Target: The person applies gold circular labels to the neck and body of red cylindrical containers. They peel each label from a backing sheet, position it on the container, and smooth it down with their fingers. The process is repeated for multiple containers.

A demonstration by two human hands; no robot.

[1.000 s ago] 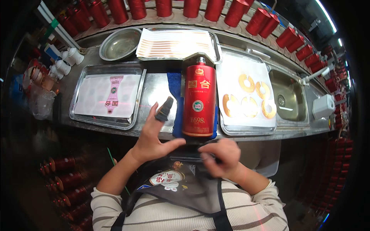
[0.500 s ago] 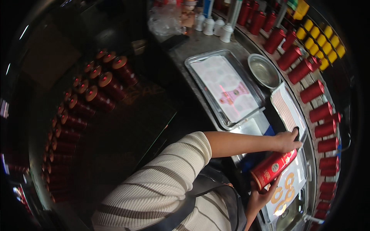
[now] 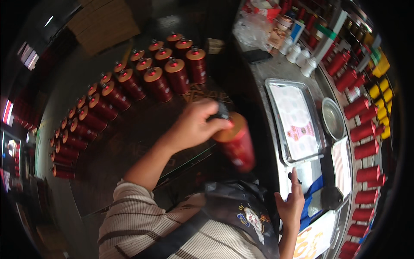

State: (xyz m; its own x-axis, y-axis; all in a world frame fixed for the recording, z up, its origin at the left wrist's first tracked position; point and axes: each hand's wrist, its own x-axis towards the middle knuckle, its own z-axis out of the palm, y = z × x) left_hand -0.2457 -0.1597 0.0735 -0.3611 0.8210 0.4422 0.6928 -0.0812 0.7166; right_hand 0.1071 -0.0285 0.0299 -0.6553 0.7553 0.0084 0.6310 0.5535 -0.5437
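My left hand [image 3: 195, 125] grips the top of a red cylindrical bottle [image 3: 235, 144] with a gold shoulder, holding it out to my left over the dark floor, below the edge of the steel counter [image 3: 276, 77]. The bottle is blurred. Several matching red bottles [image 3: 142, 82] stand in rows on the floor just beyond it. My right hand [image 3: 292, 203] rests flat on the counter edge with fingers spread, beside a blue cloth [image 3: 311, 194], holding nothing.
On the counter lie a steel tray with a pink-printed sheet [image 3: 295, 121], a small round steel bowl [image 3: 333, 118], a white sheet with orange rings [image 3: 317, 239] and white small bottles [image 3: 302, 56]. Red bottles [image 3: 364, 129] line the far edge. A cardboard box [image 3: 108, 21] sits beyond the floor rows.
My head has turned left. My left hand has carried the red bottle off the counter and out toward the floor rows. My right hand has let go of the bottle and rests on the counter.
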